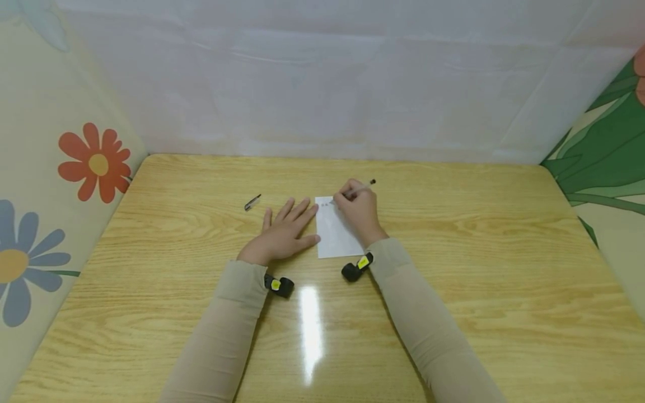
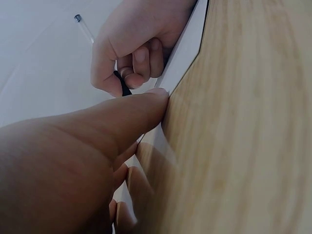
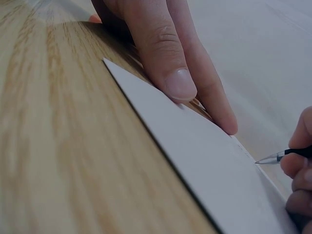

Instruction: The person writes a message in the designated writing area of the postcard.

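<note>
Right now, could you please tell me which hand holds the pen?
The right hand pinches the pen; the left hand, spread out, merely touches the paper.

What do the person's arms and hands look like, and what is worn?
The left hand and right hand are bare. The left sleeve and right sleeve are long, beige; at each cuff sits a small black device with a yellow patch.

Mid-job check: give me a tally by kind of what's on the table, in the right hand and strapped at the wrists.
Pen: 1
Pen cap: 1
White paper: 1
Wrist cameras: 2
Total: 5
</note>
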{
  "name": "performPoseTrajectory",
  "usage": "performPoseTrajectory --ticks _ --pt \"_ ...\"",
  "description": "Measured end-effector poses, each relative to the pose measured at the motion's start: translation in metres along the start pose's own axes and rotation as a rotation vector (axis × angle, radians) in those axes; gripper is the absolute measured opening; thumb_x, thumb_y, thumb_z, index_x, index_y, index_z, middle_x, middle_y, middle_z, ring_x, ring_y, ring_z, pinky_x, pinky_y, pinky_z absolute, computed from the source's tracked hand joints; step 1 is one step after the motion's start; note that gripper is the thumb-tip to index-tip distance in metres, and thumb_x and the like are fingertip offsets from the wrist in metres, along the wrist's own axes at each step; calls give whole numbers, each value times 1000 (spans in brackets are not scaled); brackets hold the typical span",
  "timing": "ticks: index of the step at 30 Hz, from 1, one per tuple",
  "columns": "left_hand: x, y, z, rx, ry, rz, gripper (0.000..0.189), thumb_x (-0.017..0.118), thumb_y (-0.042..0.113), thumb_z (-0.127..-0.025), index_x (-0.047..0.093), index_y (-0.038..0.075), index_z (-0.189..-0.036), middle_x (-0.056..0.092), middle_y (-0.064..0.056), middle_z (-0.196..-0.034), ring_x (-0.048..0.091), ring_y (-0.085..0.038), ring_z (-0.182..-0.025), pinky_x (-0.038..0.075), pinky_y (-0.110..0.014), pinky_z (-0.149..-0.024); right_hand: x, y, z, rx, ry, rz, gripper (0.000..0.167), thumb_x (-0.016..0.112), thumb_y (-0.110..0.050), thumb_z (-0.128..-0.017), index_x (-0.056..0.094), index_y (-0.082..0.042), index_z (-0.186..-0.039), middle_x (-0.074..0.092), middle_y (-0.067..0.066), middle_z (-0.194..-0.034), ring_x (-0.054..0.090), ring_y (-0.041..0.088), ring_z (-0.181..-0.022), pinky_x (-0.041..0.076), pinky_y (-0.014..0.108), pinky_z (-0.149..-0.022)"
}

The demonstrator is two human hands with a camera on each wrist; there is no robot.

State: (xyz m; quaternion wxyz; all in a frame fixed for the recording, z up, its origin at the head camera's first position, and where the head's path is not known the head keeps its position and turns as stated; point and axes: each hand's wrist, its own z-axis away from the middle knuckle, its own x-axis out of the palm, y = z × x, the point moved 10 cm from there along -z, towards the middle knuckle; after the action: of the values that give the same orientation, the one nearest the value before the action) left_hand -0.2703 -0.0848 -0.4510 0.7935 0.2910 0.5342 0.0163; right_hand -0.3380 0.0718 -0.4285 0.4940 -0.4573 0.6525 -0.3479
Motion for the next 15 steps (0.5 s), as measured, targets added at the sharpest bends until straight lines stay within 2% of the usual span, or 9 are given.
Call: performPoseTrajectory --ticks 15 --pt "0 0 0 2 0 7 75 49 47 -105 12 19 -164 -1 -4 -171 -14 -32 -155 -18 -66 -114 0 0 0 0 -12 -11 9 65 -5 -87 67 -4 -78 61 5 -74 53 13 -66 44 23 -57"
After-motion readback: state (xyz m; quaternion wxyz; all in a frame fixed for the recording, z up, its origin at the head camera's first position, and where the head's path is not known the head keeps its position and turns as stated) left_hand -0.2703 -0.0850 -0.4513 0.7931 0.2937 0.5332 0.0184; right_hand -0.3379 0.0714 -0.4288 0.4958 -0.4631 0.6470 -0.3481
